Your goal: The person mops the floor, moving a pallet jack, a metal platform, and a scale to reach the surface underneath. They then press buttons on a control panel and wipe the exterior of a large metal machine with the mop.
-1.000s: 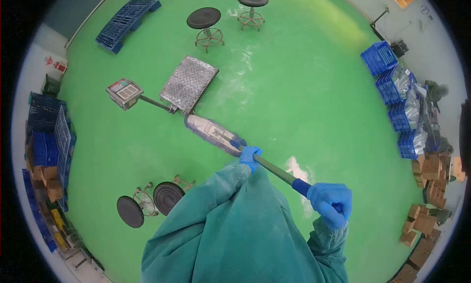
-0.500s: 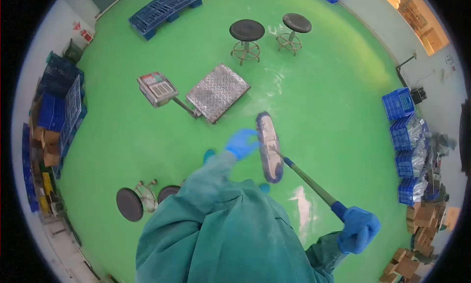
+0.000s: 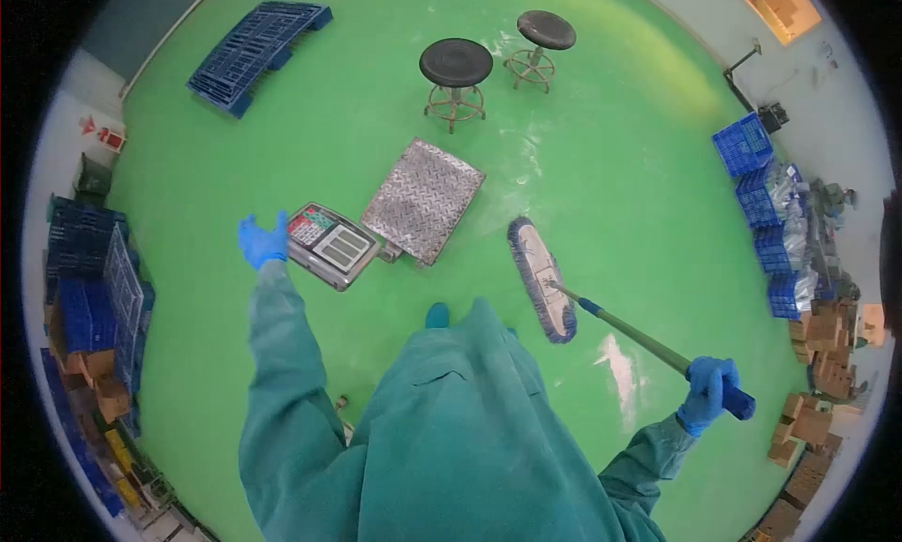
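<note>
My right hand [image 3: 709, 394], in a blue glove, is wrapped round the upper end of a green-handled dust mop [image 3: 648, 340]. The mop's long flat head [image 3: 542, 279], fringed in blue, lies on the green floor ahead of me. On the other side my gloved left hand [image 3: 264, 242] is stretched out with fingers apart, at the left edge of the scale's display unit [image 3: 331, 245]. That unit joins by a post to the scale's steel tread platform [image 3: 423, 202].
Two black round stools [image 3: 456, 65] stand beyond the platform, with a blue pallet [image 3: 256, 54] at the far left. Blue crates [image 3: 772, 246] and cardboard boxes [image 3: 827, 340] line the right wall. White powder [image 3: 617, 378] marks the floor beside the mop.
My left hand has swung left from near the mop head to the scale's display. My right hand still holds the mop handle, and the view has shifted.
</note>
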Action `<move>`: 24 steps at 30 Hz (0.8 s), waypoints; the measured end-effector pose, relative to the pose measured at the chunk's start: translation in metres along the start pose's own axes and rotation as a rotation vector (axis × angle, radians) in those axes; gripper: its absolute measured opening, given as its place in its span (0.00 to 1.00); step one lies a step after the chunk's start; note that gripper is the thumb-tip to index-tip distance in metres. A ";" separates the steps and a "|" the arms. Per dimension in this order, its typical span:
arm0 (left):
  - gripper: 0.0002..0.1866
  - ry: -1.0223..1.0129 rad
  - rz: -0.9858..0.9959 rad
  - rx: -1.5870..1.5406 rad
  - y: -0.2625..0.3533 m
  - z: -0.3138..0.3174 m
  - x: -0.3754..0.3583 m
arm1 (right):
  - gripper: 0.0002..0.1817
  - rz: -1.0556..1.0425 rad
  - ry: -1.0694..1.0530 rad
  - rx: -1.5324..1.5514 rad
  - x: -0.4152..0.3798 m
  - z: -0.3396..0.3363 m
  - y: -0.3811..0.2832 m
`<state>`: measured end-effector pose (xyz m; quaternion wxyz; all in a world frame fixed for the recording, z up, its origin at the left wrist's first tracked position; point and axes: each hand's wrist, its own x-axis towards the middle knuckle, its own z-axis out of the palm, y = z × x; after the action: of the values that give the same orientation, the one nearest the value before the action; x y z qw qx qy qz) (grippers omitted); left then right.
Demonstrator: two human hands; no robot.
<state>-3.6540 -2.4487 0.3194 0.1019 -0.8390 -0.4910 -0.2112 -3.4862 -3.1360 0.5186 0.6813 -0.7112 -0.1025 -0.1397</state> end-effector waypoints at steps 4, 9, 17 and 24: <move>0.45 -0.560 -0.423 -0.391 -0.125 0.141 0.023 | 0.10 0.012 -0.020 0.033 0.013 0.013 -0.011; 0.45 -0.962 -0.664 -0.760 -0.068 0.128 0.013 | 0.12 0.035 0.079 0.128 0.013 -0.011 -0.009; 0.35 -0.711 -0.273 -0.388 -0.045 0.103 0.010 | 0.11 -0.015 0.043 0.139 -0.015 -0.017 -0.013; 0.39 -0.953 0.088 0.095 -0.037 0.146 0.049 | 0.11 0.012 0.097 0.142 0.002 -0.007 -0.026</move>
<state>-3.6281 -2.3370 0.2097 -0.0875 -0.8567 -0.4561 0.2243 -3.4939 -3.1418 0.5439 0.7350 -0.6542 -0.0748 -0.1622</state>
